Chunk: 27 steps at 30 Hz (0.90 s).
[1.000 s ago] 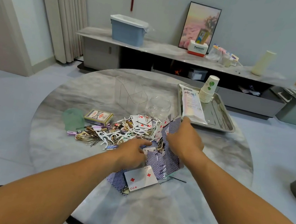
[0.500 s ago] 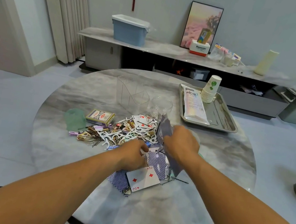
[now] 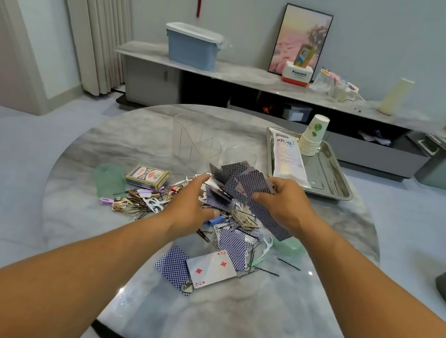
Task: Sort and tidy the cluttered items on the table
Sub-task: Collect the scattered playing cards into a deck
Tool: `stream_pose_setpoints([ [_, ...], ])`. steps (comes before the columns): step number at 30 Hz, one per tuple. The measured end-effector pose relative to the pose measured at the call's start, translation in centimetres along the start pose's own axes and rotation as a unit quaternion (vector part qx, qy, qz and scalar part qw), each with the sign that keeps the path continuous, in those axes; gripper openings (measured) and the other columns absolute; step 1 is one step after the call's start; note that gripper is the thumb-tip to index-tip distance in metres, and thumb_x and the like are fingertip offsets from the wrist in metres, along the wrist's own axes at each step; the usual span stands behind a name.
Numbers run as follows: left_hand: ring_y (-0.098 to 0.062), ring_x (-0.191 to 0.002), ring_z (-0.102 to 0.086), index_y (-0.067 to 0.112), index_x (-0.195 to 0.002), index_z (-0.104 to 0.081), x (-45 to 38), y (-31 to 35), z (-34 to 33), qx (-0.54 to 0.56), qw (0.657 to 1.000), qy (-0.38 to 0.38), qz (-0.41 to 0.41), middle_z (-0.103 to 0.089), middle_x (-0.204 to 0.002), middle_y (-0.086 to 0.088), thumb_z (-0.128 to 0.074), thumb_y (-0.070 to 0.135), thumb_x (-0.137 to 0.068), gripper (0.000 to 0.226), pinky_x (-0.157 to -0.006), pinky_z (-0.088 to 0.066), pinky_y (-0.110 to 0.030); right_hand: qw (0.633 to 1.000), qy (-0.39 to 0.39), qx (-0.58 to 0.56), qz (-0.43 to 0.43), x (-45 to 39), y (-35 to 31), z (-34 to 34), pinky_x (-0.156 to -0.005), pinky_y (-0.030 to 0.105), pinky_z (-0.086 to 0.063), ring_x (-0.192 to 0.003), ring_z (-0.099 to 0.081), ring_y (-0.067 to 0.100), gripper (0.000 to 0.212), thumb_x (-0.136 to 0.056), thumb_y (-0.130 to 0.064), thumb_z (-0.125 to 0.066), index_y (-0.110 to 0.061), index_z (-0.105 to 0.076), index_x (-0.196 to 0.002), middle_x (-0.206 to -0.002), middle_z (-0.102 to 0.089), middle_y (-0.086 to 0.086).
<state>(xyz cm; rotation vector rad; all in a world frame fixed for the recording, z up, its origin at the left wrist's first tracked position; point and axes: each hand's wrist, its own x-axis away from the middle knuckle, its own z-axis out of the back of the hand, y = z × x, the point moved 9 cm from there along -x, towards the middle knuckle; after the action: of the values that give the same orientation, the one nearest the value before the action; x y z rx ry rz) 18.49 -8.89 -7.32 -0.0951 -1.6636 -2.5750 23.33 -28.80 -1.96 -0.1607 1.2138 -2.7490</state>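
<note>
Round marble table (image 3: 116, 254) seen from above, centre of the frame. The right hand (image 3: 283, 204) grips a loose, uneven fan of playing cards (image 3: 245, 185), backs mostly up, raised above the clutter; the fan's long axis runs from upper left to lower right. The left hand (image 3: 190, 207), fingers extended and slightly spread, touches the fan's left edge. Below the hands, more cards lie scattered; a two of diamonds (image 3: 211, 268) lies face up, its long axis tilted toward the upper right. Left of centre, a card box (image 3: 146, 177) lies flat beside hairpins and floss picks (image 3: 138, 204). Upper right, a metal tray (image 3: 330, 179) holds stacked paper cups (image 3: 312, 136).
</note>
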Motion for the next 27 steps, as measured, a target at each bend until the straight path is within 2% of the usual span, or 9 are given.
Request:
stream_pose_setpoints([
  [2,-0.015,-0.11,-0.054,0.032,-0.157,-0.022,0.0,0.5,-0.2,0.014,1.0,0.001,-0.013,-0.042,-0.151,-0.006,-0.074,0.014,-0.091,0.087,-0.081,-0.05,-0.028,0.999,0.01,-0.044,0.004,0.2,-0.3,0.3,-0.053,0.03,-0.047,-0.056,-0.06,0.006,0.009,-0.095,-0.021,-0.071,-0.018,-0.074,-0.102,-0.082,-0.073,0.001],
  [4,-0.009,-0.101,-0.055,0.032,-0.158,-0.019,0.1,0.8,-0.1,0.05,0.999,0.013,-0.015,-0.048,-0.14,-0.001,-0.073,0.009,-0.091,0.089,-0.072,-0.049,-0.02,0.994,0.01,-0.106,0.004,0.2,-0.6,0.4,-0.06,0.044,-0.058,-0.064,-0.068,0.014,0.008,-0.095,-0.018,-0.071,-0.018,-0.074,-0.102,-0.085,-0.076,0.005],
  [6,-0.01,-0.103,-0.055,0.03,-0.158,-0.016,0.0,0.9,0.4,0.087,0.995,0.036,-0.012,-0.048,-0.128,0.004,-0.073,0.003,-0.09,0.093,-0.078,-0.05,-0.02,0.989,-0.005,-0.145,0.009,0.3,-0.8,0.2,-0.077,0.057,-0.06,-0.08,-0.074,0.029,0.01,-0.094,-0.016,-0.071,-0.019,-0.074,-0.103,-0.089,-0.078,0.006],
  [10,-0.02,-0.114,-0.056,0.031,-0.158,-0.017,-0.5,0.2,1.6,0.142,0.987,0.065,0.028,-0.049,-0.129,-0.004,-0.076,-0.003,-0.085,0.1,-0.077,-0.049,-0.024,0.987,-0.037,-0.155,0.023,0.6,-0.7,-0.8,-0.08,0.066,-0.056,-0.093,-0.07,0.045,0.009,-0.094,-0.016,-0.071,-0.022,-0.075,-0.099,-0.094,-0.077,0.01],
  [13,-0.024,-0.115,-0.059,0.028,-0.154,-0.029,-0.6,-0.4,1.5,0.163,0.983,0.061,0.055,-0.055,-0.129,-0.007,-0.08,-0.004,-0.08,0.095,-0.078,-0.052,-0.028,0.983,-0.064,-0.168,0.019,0.8,-0.4,-1.5,-0.083,0.063,-0.057,-0.093,-0.072,0.043,0.011,-0.094,-0.014,-0.07,-0.017,-0.075,-0.103,-0.097,-0.077,0.011],
  [17,-0.021,-0.102,-0.067,0.018,-0.105,-0.061,-0.8,-0.3,1.7,0.12,0.99,0.069,0.029,-0.068,-0.108,-0.001,-0.078,0.005,-0.086,0.029,-0.08,-0.054,-0.028,0.977,-0.101,-0.189,0.017,1.1,-0.6,-2.2,-0.084,0.051,-0.061,-0.091,-0.075,0.032,0.015,-0.094,-0.008,-0.068,-0.01,-0.073,-0.109,-0.099,-0.077,0.011],
  [19,-0.019,-0.094,-0.069,0.021,-0.096,-0.062,-0.7,-0.3,1.6,0.107,0.992,0.064,0.013,-0.071,-0.099,0.0,-0.074,0.006,-0.09,0.02,-0.078,-0.055,-0.027,0.976,-0.111,-0.185,0.021,1.1,-0.6,-2.7,-0.083,0.05,-0.062,-0.091,-0.075,0.034,0.015,-0.093,-0.008,-0.068,-0.01,-0.074,-0.108,-0.097,-0.078,0.011],
  [22,-0.02,-0.1,-0.071,0.019,-0.105,-0.062,-0.6,-0.4,0.4,0.122,0.992,0.014,0.01,-0.074,-0.107,-0.005,-0.068,0.002,-0.093,0.022,-0.089,-0.059,-0.036,0.98,-0.115,-0.16,0.008,1.0,0.1,-3.8,-0.081,0.048,-0.062,-0.09,-0.075,0.033,0.016,-0.092,-0.009,-0.071,-0.014,-0.075,-0.107,-0.095,-0.078,0.009],
  [27,-0.024,-0.101,-0.069,0.022,-0.131,-0.052,0.1,-0.5,-1.8,0.121,0.989,-0.071,0.042,-0.065,-0.119,-0.011,-0.07,-0.011,-0.086,0.059,-0.084,-0.06,-0.037,0.992,-0.122,-0.032,0.012,0.6,1.3,-6.0,-0.087,0.042,-0.061,-0.09,-0.072,0.018,0.034,-0.086,-0.012,-0.079,-0.021,-0.068,-0.116,-0.102,-0.074,0.0],
])
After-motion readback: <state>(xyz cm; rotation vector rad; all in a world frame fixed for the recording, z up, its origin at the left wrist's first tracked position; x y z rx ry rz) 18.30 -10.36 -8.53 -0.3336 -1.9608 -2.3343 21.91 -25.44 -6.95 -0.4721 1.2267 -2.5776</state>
